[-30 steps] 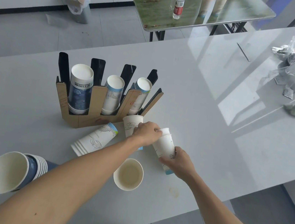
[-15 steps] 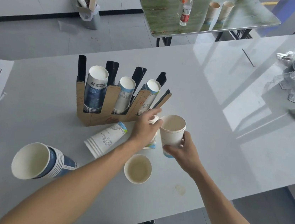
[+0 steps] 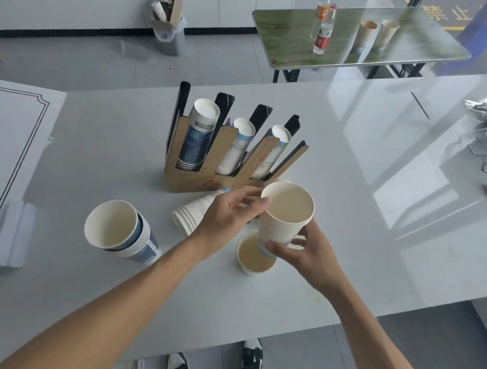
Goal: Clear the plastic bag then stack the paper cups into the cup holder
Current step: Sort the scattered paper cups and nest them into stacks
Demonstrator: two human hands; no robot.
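Cup holder (image 3: 203, 176): brown cardboard, black dividers, upright mid-table, three slots holding stacked cups.
Held cup (image 3: 285, 217): white, mouth up, lifted before the holder.
Open cup (image 3: 255, 254): upright, toward near edge.
Blue stack (image 3: 126, 232): on its side, left.
White stack (image 3: 194, 213): on its side, touching the holder's base.

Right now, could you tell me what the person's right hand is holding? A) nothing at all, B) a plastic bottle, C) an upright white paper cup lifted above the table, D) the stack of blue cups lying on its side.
C: the right hand grips the lower part of an upright white paper cup, raised above the single cup standing on the table, while the left hand touches its rim.
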